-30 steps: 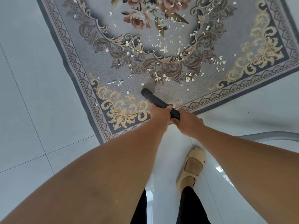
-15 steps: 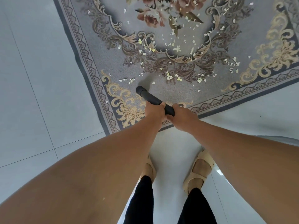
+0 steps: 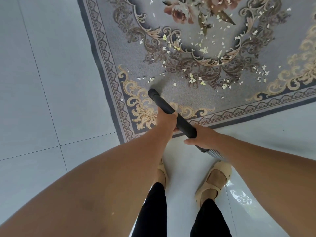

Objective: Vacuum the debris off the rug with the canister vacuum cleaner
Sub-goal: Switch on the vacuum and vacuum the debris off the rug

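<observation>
debris (image 3: 191,80) is lying past the tube (image 3: 164,105), fingers of left hand (image 3: 166,120) and right hand (image 3: 203,137) curling round it. hurrying could be scattering scraps.

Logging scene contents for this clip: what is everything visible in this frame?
rug: one, grey with gold and brown scrollwork, on the floor ahead
debris: many scraps, white and yellowish, scattered over the rug
vacuum tube: one, black, tip at the rug's near corner
hose: one, grey ribbed, behind the tube
floor: pale tiles, around the rug
sandals: two, beige, on the floor
trouser legs: two, black, bottom edge
left grip: holds tube, forward
right grip: holds tube's rear end
</observation>
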`<control>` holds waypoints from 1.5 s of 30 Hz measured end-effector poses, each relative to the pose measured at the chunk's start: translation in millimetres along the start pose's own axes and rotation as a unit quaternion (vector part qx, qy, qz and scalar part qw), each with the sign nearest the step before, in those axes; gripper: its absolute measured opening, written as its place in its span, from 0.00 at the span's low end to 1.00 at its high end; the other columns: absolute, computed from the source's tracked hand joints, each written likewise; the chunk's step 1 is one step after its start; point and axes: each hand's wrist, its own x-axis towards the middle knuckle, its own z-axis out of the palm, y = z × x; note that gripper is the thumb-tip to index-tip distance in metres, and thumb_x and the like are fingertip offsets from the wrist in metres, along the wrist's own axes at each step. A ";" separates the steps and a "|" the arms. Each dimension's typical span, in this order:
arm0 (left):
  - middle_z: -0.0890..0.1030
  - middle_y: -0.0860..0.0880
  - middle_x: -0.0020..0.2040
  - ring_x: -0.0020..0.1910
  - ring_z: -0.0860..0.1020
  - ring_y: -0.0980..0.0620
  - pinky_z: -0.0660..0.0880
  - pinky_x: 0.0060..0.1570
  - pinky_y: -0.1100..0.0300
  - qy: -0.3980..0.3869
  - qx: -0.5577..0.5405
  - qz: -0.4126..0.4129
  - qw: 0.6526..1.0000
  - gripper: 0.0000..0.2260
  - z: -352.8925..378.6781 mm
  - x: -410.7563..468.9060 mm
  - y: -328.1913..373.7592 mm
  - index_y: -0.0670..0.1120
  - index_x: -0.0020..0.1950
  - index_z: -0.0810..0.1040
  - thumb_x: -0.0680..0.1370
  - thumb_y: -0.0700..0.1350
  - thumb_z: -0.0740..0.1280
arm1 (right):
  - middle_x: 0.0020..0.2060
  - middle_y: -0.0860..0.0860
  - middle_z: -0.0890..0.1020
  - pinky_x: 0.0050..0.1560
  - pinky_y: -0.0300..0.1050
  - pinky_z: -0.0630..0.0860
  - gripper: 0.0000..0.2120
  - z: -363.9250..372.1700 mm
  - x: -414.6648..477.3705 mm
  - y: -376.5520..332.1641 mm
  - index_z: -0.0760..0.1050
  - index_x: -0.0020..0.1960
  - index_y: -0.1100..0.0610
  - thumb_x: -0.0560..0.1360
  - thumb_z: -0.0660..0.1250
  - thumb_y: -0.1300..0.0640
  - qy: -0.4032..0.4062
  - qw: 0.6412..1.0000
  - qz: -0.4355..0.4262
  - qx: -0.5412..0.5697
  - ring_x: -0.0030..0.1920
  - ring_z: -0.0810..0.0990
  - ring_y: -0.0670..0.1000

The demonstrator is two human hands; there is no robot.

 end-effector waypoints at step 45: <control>0.71 0.44 0.69 0.64 0.73 0.42 0.74 0.58 0.49 0.131 -0.040 0.125 0.983 0.22 -70.4 29.4 84.2 0.50 0.77 0.60 0.82 0.47 0.56 | 0.41 0.53 0.75 0.39 0.47 0.68 0.18 -32.0 31.8 -130.2 0.61 0.54 0.54 0.78 0.63 0.41 0.119 0.982 -0.141 -0.050 0.41 0.75 0.56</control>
